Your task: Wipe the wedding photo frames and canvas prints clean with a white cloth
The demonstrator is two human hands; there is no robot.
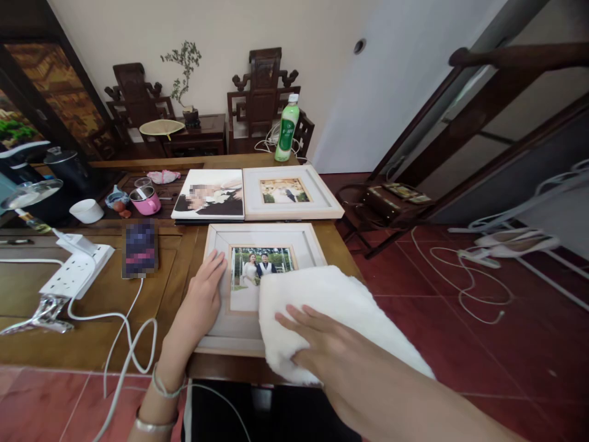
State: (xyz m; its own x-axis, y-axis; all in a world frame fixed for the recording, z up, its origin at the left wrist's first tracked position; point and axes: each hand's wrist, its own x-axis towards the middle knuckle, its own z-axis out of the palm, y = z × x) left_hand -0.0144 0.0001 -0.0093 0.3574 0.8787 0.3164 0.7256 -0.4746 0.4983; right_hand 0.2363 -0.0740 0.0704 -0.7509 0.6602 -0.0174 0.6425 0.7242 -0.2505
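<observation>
A light wooden picture frame (218, 334) lies on the table in front of me, with a photo (243, 270) of two people in its middle. My left hand (202, 298) rests on the frame's left edge, holding nothing, its thumb partly hidden. A fluffy white cloth (354, 294) covers the lower right of the frame and hangs past it to the right. On top of the cloth, my right hand (317, 341) presses down with its fingers spread, gripping no part that I can make out.
Behind are a second frame (322, 193), a photo panel (225, 190) and a green bottle (288, 130). To the left stand a pink cup (145, 201), a white cup (86, 211), a phone (140, 248) and a power strip (76, 273) with loose cables.
</observation>
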